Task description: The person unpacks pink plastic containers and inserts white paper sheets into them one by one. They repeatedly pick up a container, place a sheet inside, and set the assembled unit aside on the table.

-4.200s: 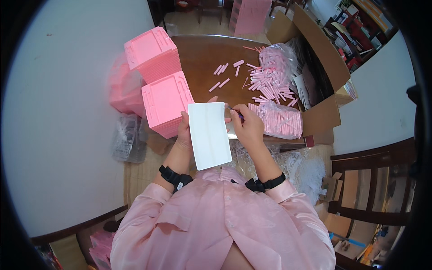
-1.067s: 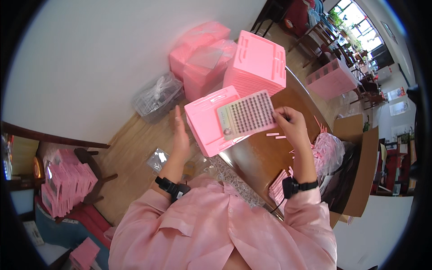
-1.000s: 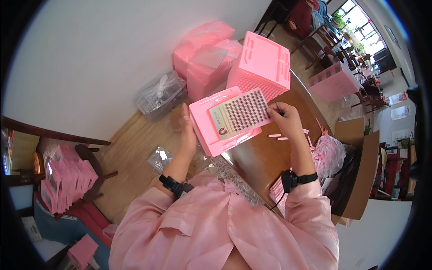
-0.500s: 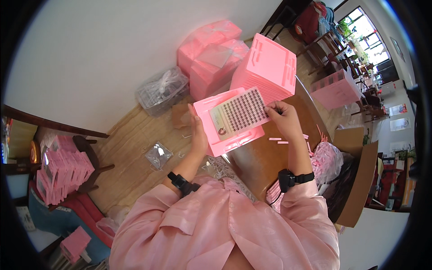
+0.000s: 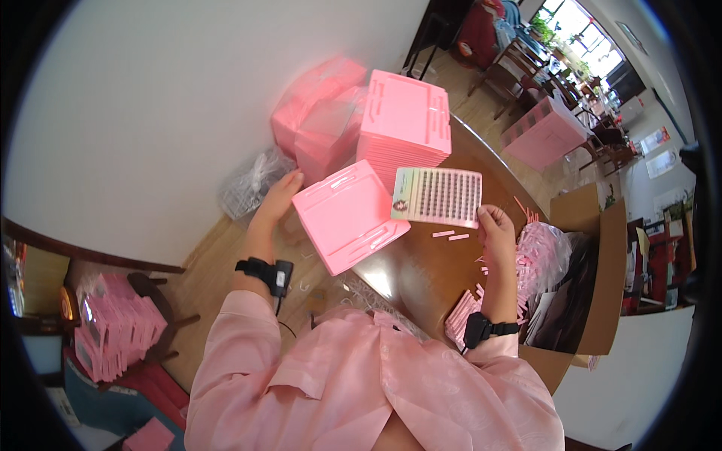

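Note:
My right hand (image 5: 496, 225) pinches the lower right corner of a pale eyelash card (image 5: 438, 197), which has rows of small dark lash clusters and a little printed figure at its left end. The card is held up over the table, its left end beside a shallow pink plastic tray (image 5: 350, 218). That tray lies tilted at the table's corner, with nothing in it. Off its left edge is my left hand (image 5: 282, 199), apart from it, with fingers stretched toward the bagged goods by the wall and holding nothing I can see.
Behind the tray stands a tall stack of pink trays (image 5: 406, 113), beside a bagged pink stack (image 5: 320, 113). A clear plastic bag (image 5: 256, 177) lies by the wall. Pink strips (image 5: 459, 237) are on the brown table (image 5: 421, 270); an open carton (image 5: 602, 286) is at right.
My left hand has let go of the tray and moved left and up. My right hand has drawn the eyelash card away from over the tray, to the right.

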A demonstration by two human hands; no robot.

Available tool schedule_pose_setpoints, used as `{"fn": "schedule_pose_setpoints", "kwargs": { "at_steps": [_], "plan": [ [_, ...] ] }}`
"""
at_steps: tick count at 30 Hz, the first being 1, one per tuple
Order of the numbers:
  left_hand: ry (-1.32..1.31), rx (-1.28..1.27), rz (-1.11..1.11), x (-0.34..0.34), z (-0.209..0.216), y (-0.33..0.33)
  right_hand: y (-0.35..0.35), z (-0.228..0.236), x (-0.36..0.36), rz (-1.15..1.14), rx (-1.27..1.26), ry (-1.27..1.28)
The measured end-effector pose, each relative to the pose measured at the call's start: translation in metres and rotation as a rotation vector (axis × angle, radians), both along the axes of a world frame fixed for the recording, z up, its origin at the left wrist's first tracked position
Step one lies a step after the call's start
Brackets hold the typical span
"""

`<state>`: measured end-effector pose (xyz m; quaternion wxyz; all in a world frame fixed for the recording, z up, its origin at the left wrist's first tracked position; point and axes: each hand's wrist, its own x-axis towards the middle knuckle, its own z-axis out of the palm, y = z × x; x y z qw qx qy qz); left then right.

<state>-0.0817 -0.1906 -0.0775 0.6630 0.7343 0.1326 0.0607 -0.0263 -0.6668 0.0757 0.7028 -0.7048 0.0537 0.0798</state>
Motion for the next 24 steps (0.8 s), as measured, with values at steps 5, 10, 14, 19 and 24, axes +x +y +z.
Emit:
{"fn": "schedule_pose_setpoints", "kwargs": {
  "at_steps": [5, 10, 14, 19, 24],
  "plan": [
    [0.339, -0.659, -0.212, 0.005, -0.089, -0.001, -0.046, -0.023, -0.036, -0.140, 0.127, -0.014],
    [0.417, -0.713, -0.241, -0.020, -0.110, -0.017, -0.095, -0.033, -0.062, -0.232, 0.118, 0.043],
    [0.483, -0.653, -0.271, -0.071, -0.093, -0.056, -0.114, -0.048, -0.075, -0.326, 0.185, 0.035],
    [0.655, -0.671, -0.496, -0.102, -0.073, -0.163, -0.120, -0.055, -0.086, -0.450, 0.263, -0.004],
    [0.741, -0.171, -1.058, -0.111, -0.067, -0.226, -0.120, -0.044, -0.097, -0.462, 0.240, -0.031]
  ]
}}
